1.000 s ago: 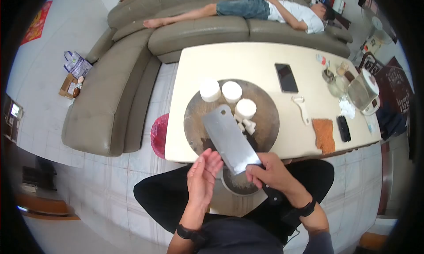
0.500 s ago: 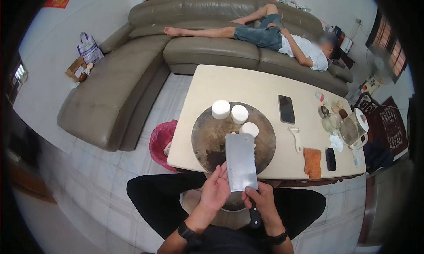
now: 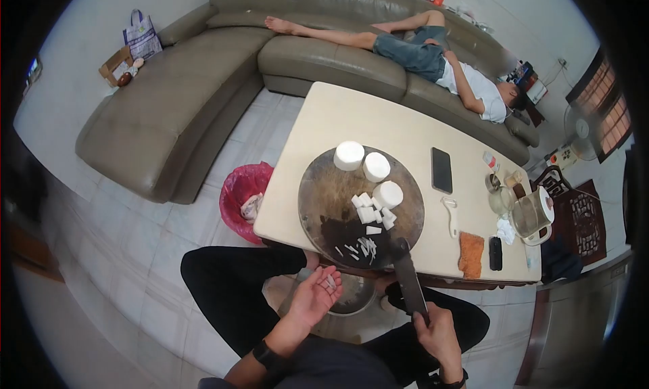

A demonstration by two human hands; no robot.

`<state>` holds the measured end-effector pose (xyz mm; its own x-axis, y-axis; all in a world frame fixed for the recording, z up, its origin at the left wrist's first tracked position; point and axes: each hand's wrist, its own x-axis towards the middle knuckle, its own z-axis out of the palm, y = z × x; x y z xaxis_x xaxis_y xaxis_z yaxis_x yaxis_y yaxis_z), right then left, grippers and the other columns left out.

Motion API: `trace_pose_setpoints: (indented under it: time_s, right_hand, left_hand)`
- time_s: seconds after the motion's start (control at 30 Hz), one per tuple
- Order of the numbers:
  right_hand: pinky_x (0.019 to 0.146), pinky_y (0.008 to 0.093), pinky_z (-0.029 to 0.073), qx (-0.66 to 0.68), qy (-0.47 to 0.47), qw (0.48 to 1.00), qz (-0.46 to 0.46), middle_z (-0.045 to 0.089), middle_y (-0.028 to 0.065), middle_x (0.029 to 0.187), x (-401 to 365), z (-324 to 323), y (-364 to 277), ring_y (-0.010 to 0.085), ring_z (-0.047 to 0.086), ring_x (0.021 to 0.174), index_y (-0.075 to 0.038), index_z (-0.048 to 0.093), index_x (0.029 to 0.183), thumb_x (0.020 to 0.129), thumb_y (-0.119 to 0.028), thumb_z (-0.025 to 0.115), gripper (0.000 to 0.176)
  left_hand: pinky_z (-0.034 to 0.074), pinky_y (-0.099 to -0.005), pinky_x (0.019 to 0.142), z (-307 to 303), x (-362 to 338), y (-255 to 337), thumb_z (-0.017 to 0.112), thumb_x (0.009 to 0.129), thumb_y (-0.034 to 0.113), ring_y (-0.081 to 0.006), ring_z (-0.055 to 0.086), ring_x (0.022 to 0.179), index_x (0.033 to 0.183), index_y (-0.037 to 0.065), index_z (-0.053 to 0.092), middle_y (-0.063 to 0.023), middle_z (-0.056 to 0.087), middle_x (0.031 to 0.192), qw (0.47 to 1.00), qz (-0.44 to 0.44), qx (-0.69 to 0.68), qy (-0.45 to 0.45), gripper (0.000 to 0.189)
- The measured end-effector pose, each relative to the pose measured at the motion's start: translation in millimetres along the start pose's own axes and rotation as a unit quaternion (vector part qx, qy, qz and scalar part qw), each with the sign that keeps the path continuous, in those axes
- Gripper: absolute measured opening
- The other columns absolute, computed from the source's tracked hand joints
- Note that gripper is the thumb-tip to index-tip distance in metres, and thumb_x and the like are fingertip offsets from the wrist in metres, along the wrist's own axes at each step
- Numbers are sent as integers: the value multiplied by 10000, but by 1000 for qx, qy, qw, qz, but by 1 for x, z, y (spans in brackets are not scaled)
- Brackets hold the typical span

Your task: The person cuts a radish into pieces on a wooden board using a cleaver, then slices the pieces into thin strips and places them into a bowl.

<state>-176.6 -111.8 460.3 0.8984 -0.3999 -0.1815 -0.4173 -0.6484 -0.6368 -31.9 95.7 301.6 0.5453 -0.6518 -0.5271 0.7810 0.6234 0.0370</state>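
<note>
While the left hand (image 3: 316, 295) lay against the flat of the cleaver (image 3: 407, 279) a moment ago, it has now come away. It hangs open, palm up, over the bowl (image 3: 351, 302) below the near edge of the table (image 3: 280, 220), with a few white bits (image 3: 329, 283) stuck to it. The right hand (image 3: 438, 329) stays closed round the handle. The blade has turned edge-on, its tip at the near rim of the board (image 3: 324, 186), beside the slivers (image 3: 362, 247). Wiping the blade looks finished, though the palm is not yet clean.
</note>
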Motion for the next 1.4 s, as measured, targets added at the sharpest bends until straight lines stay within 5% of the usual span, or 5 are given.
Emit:
trace_pose_setpoints:
  time_s: [0.13,0.53,0.8,1.03,1.4]
  right_hand:
    - [607,469,472,-83,-29,995,-52,607,226,700,5,-3,-4,432,606,682,29,615,919,834,-60,633,124]
    - [599,478,476,-174,-69,967,-174,610,192,799,19,10,-29,406,605,690,7,591,963,830,-56,625,151]
    - [585,451,472,-167,-134,964,-156,604,196,764,2,-2,-37,412,602,675,6,624,977,802,-37,641,180]
    - [571,460,464,-182,-69,953,-233,591,176,765,41,9,-32,391,595,650,-4,598,1018,833,-56,629,195]
    - [598,442,472,-208,-169,939,-214,595,164,780,27,9,-39,380,607,693,-27,620,1040,808,-56,646,235]
  left_hand:
    - [491,-410,935,-5,13,-11,531,999,245,-255,590,1037,1148,-1,561,-135,607,1128,999,-20,-12,36,289]
    - [460,-475,1028,7,28,-11,524,998,244,-308,581,1119,1098,-10,557,-151,600,1136,997,-34,-21,66,275]
    - [504,-464,979,6,34,-13,502,996,239,-310,620,1037,959,15,573,-145,624,1030,1000,-17,-10,16,238]
    - [530,-452,949,8,36,-12,509,985,218,-314,628,1003,978,-17,580,-157,625,982,999,5,-37,36,246]
    - [551,-408,902,10,25,-6,551,975,203,-283,652,980,1024,2,599,-145,645,1032,999,45,-19,-2,212]
